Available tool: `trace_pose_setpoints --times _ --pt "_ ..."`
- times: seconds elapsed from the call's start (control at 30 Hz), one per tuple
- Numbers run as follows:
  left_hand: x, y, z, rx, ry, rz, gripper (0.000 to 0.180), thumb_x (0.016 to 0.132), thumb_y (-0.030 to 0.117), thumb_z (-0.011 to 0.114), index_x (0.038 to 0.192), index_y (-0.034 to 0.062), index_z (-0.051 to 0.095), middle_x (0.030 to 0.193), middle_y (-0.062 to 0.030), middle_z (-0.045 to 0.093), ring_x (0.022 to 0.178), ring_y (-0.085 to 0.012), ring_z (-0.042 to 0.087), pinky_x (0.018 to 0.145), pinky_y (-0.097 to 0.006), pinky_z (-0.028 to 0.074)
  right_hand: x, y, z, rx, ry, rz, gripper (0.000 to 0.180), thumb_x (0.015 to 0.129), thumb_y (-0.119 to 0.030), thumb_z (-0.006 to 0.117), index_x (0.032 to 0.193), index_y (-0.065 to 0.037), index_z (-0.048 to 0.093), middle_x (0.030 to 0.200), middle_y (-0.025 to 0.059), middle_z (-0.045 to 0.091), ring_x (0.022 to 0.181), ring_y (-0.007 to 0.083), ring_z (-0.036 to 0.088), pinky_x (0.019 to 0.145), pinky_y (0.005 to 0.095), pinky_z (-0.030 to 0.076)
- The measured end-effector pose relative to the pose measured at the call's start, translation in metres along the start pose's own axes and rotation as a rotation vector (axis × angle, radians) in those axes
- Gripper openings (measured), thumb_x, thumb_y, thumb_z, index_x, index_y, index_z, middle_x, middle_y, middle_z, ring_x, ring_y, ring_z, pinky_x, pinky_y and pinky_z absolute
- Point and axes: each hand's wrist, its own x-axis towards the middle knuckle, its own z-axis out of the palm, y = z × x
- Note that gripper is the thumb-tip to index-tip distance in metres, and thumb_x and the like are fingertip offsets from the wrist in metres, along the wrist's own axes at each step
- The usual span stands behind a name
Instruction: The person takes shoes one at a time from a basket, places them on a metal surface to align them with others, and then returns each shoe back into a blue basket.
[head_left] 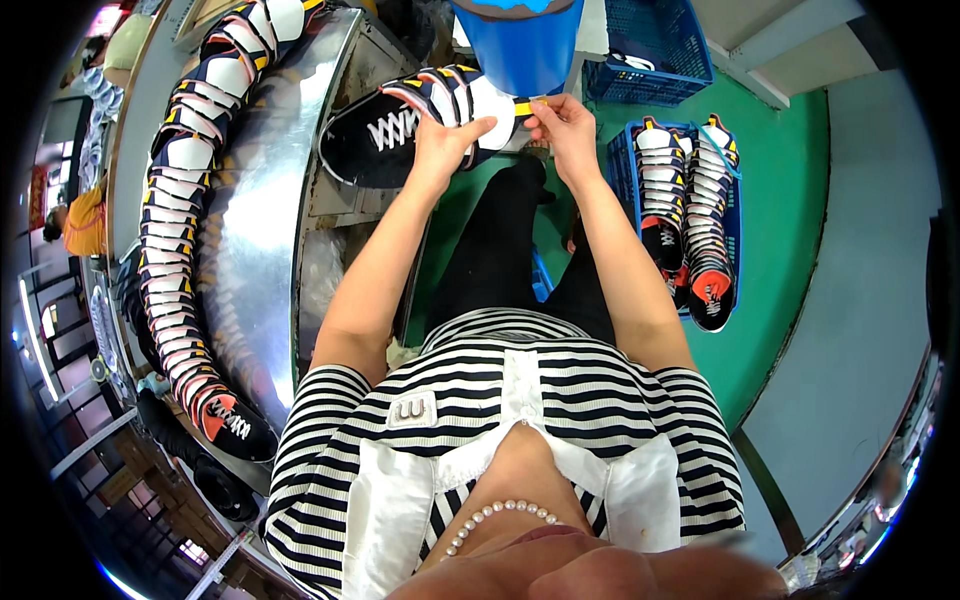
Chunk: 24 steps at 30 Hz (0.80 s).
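My left hand (446, 148) is closed around a short stack of nested shoe uppers (362, 145), its thumb lying over the white heel part. The uppers are black with crossed white laces, white and coral panels and yellow touches. They are held level, toe end to the left. At the heel end, a yellow pull tab (523, 109) sticks out, pinched between the thumb and fingers of my right hand (564, 130). The inside of the stack is partly hidden by my left hand.
A long curved row of nested uppers (168, 235) lies along the shiny metal table (250, 210) at left. A blue bin (525, 45) stands just beyond my hands. At right, a blue crate (622, 170) holds two more stacks; another blue crate (660, 85) sits farther back.
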Motion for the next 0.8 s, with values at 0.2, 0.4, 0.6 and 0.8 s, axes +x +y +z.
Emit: trace_pose_setpoints --times 0.2,0.4,0.6,0.8 --pt "0.017 0.009 0.004 -0.336 -0.094 -0.214 0.032 0.072 -0.004 0.068 0.103 -0.0035 0.06 0.096 -0.0083 0.065 0.086 -0.0169 0.063 0.078 -0.029 0.049 0.019 0.006 -0.02 0.2 -0.058 0.155 0.011 0.086 -0.006 0.064 0.085 0.0 0.055 0.087 0.0124 0.063 0.076 0.0172 0.065 0.071 0.0253 0.056" --pt "0.036 -0.005 0.005 -0.567 0.016 -0.564 0.035 0.072 0.002 0.07 0.104 -0.006 0.058 0.1 -0.014 0.064 0.087 -0.0237 0.065 0.077 -0.035 0.053 0.045 -0.004 -0.01 0.138 0.056 0.169 0.006 0.085 0.001 0.055 0.081 0.0 0.051 0.068 0.0088 0.057 0.054 0.0119 0.054 0.052 0.0231 0.045" --pt "0.041 -0.021 -0.02 -1.136 0.168 -0.745 0.034 0.078 0.003 0.062 0.112 -0.0036 0.055 0.105 -0.0177 0.063 0.095 -0.0301 0.063 0.085 -0.042 0.052 0.061 -0.001 -0.018 0.211 0.007 0.152 0.016 0.089 -0.007 0.053 0.103 0.001 0.054 0.081 0.0094 0.06 0.063 0.0167 0.059 0.059 0.0289 0.05" --pt "-0.112 0.079 -0.113 -0.677 0.471 -0.074 0.045 0.079 0.008 0.064 0.121 -0.0034 0.051 0.11 -0.0154 0.061 0.101 -0.0259 0.062 0.09 -0.039 0.05 0.029 0.081 -0.095 0.07 -0.036 0.397 0.015 0.091 -0.018 0.058 0.1 -0.006 0.056 0.087 0.003 0.06 0.074 0.0106 0.056 0.062 0.0205 0.046"
